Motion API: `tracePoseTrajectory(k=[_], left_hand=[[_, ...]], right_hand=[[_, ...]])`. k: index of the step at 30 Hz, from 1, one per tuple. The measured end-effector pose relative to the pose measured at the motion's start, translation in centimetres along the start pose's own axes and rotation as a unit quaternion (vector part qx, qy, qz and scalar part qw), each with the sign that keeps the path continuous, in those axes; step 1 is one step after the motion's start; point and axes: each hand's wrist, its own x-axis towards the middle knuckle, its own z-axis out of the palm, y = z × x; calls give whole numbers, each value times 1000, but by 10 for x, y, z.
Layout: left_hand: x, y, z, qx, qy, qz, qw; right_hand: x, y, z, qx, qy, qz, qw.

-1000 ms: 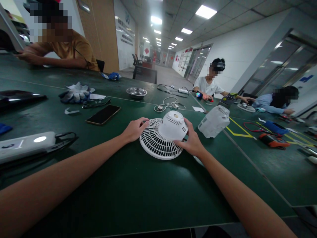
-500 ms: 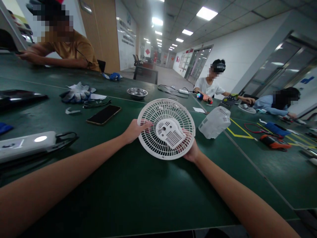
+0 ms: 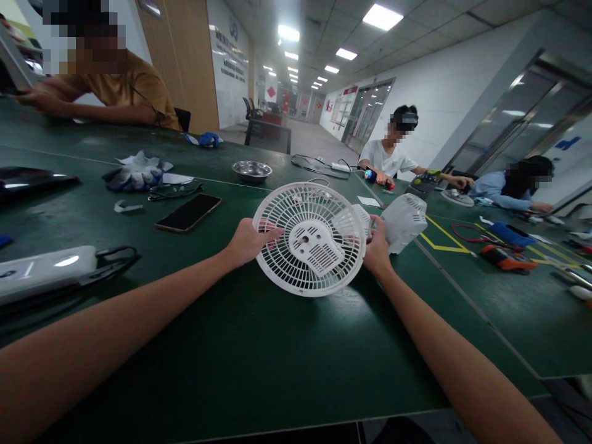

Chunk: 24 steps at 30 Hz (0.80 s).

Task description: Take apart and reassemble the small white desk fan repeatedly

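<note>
My left hand [image 3: 244, 242] is closed on the left rim of a round white fan grille [image 3: 309, 290], thumb in front and fingers behind. The grille is tilted toward me, its slotted hub plate facing me. At its right edge, my right hand [image 3: 378, 250] is closed around a white plastic part [image 3: 363, 217], partly hidden behind the grille and seen through its bars. Just beyond that hand stands a white slotted plastic housing [image 3: 407, 219] on the table. Whether the right fingers touch the grille or housing is unclear.
On the green table [image 3: 259, 364] are a phone [image 3: 189, 213], a metal bowl [image 3: 252, 171], gloves [image 3: 136, 172] and a white device with a cable [image 3: 50, 271]. An orange tool [image 3: 506, 258] lies right. Several people sit around the table.
My right hand has moved from behind the grille out to the right, with the white plastic part in it. My left hand still holds the grille. The view has shifted slightly.
</note>
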Motion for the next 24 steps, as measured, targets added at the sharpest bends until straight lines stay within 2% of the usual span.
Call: tracePoseTrajectory(k=[3, 5, 7, 9, 11, 13, 14, 15, 17, 20, 22, 24], left_hand=[[2, -3, -2, 3, 17, -27, 999], [4, -6, -4, -4, 48, -51, 998], [6, -10, -6, -16, 71, -73, 995], [8, -15, -8, -35, 78, -89, 992], [10, -19, -10, -57, 80, -101, 990], [11, -23, -11, -71, 84, -111, 988], [12, -24, -11, -76, 84, -113, 987], [12, -25, -11, -81, 85, -114, 987], [12, -26, -12, -85, 83, -112, 987], [12, -24, -13, -80, 77, -111, 988], [12, -21, -12, -77, 73, -117, 987], [11, -19, -12, -72, 69, -118, 988]], right_hand=[[4, 9, -9, -125, 28, -25, 991], [5, 8, -10, -156, 7, -41, 987], [7, 4, -12, -172, 22, -62, 983], [11, 0, -21, -200, 97, -84, 971], [17, 2, -35, -233, 204, -83, 947], [22, 13, -51, -243, 288, -49, 925], [24, 21, -57, -232, 307, -22, 923], [26, 30, -61, -207, 309, 12, 928], [28, 49, -65, -135, 273, 106, 946], [29, 70, -59, -76, 220, 220, 947], [30, 74, -55, -80, 225, 240, 941], [33, 70, -53, -86, 250, 220, 939]])
